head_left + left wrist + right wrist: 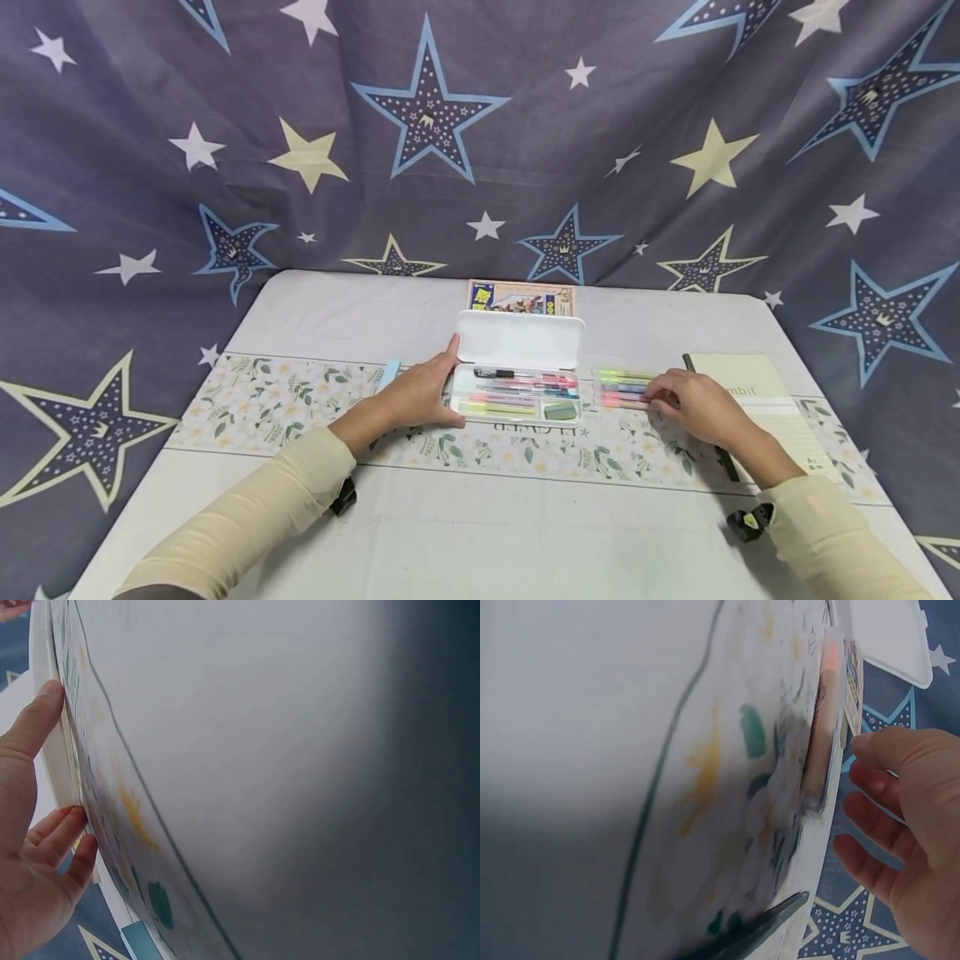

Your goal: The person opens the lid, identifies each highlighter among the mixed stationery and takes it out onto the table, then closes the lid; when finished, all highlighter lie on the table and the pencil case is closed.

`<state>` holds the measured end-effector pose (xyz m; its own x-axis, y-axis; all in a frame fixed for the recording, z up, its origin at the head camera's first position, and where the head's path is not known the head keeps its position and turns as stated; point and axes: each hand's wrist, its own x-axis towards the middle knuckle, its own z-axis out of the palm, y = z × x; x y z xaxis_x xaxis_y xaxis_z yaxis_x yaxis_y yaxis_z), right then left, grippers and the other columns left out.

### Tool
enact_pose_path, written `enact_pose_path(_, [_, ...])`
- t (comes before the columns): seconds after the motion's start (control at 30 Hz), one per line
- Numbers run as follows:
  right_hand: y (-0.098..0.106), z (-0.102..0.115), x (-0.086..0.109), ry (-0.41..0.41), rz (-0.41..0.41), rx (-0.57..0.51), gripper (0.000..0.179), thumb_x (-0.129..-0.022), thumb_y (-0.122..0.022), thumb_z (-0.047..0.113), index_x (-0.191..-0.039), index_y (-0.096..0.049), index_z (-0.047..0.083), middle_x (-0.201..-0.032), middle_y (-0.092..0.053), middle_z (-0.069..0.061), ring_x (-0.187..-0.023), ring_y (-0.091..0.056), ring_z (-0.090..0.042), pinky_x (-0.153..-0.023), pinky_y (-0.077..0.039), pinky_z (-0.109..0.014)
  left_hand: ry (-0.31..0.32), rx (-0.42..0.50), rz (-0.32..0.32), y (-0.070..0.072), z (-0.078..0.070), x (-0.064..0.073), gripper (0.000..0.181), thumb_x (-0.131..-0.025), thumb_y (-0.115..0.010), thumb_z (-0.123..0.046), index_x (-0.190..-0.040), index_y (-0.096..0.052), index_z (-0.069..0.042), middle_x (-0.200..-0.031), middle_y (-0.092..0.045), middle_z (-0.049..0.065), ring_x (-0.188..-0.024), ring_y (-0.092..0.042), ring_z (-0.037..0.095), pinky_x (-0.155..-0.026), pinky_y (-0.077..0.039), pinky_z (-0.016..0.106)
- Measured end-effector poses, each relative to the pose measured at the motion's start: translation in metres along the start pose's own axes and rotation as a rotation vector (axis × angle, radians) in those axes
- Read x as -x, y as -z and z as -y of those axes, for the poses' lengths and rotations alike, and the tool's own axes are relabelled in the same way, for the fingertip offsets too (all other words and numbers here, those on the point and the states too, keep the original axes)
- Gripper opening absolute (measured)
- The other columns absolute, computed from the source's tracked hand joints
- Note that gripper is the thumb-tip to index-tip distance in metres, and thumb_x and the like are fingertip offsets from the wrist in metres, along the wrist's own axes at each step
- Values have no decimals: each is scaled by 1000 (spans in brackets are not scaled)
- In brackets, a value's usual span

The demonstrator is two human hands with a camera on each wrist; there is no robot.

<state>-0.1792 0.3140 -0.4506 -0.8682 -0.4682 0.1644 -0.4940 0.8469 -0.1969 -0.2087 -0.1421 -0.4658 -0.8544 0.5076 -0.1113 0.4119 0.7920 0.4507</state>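
Head view has us seemingly steadying the open white pencil case (519, 340) with our spread left hand (416, 392), while our right hand (693, 404), loosely curved and empty, reaches the highlighter pack (621, 388) right of it, where the next move likely needs a pinch.

One case (519, 340), one pen pack (621, 388), one notebook (780, 427)
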Motion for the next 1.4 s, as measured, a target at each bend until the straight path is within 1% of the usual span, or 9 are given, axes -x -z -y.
enact_pose_path(0.4, [-6, 24, -22, 64, -25, -17, 12, -88, -80, 17, -100, -78, 15, -87, -69, 7, -73, -55, -4, -67, -50, -32, 0, -3, -5, -1, 1, 0, 147, -70, -90, -56, -163, 15, -11, -157, -44, 11, -142, -49, 30, -114, -43, 47])
enact_pose_path(0.57, [-10, 38, -31, 94, -37, -40, 11, -88, -81, 19, -98, -78, 16, -88, -71, 6, -76, -62, -8, -70, -54, -34, -3, -2, -6, -1, 0, 0, 148, -70, -90, -56, -163, 14, -10, -159, -42, 13, -144, -47, 30, -116, -41, 46])
enact_pose_path(0.8, [-14, 59, -46, 157, -12, -36, 12, -89, -78, 13, -101, -78, 13, -85, -69, 5, -72, -55, -4, -67, -51, -29, 2, 4, -5, -1, 0, 1, 147, -70, -90, -56, -163, 14, -10, -158, -43, 11, -143, -47, 29, -116, -42, 46])
enact_pose_path(0.9, [-15, 70, -53, 195, -3, -22, 14, -89, -77, 12, -103, -78, 14, -88, -71, 4, -72, -56, -4, -67, -52, -29, 0, 3, -7, -1, 0, 0, 147, -70, -90, -56, -163, 14, -10, -157, -44, 11, -143, -48, 28, -115, -42, 46])
enact_pose_path(0.97, [-15, 78, -57, 215, 5, -21, 15, -89, -77, 11, -104, -79, 14, -91, -73, 2, -75, -60, -8, -69, -53, -32, -3, 0, -9, -1, 0, 0, 147, -70, -90, -56, -163, 14, -10, -156, -46, 10, -142, -49, 27, -115, -43, 45])
enact_pose_path(1.1, [-19, 91, -65, 252, 25, -32, 16, -90, -75, 11, -106, -79, 16, -103, -76, -3, -93, -71, -19, -83, -58, -39, -6, -7, -13, -1, 0, 0, 148, -70, -90, -58, -163, 15, -11, -153, -48, 9, -140, -51, 26, -114, -44, 45])
enact_pose_path(1.2, [-23, 101, -71, 292, 45, -53, 17, -92, -75, 13, -107, -78, 17, -111, -76, -3, -106, -72, -23, -93, -58, -42, -5, -4, -13, -1, -1, 0, 148, -69, -90, -57, -163, 15, -11, -152, -48, 9, -139, -52, 26, -114, -44, 45])
enact_pose_path(1.3, [-25, 112, -77, 335, 71, -75, 16, -93, -74, 14, -108, -79, 18, -107, -76, 0, -100, -72, -19, -88, -59, -38, -6, -1, -13, -1, -1, 0, 148, -70, -90, -56, -163, 14, -10, -152, -48, 9, -140, -51, 26, -115, -43, 45])
enact_pose_path(1.4, [-27, 122, -82, 363, 85, -74, 16, -94, -74, 14, -108, -80, 19, -100, -75, 4, -92, -70, -14, -79, -59, -33, -8, -1, -12, -1, -1, 0, 148, -70, -90, -56, -163, 15, -10, -151, -49, 9, -140, -50, 25, -116, -42, 44])
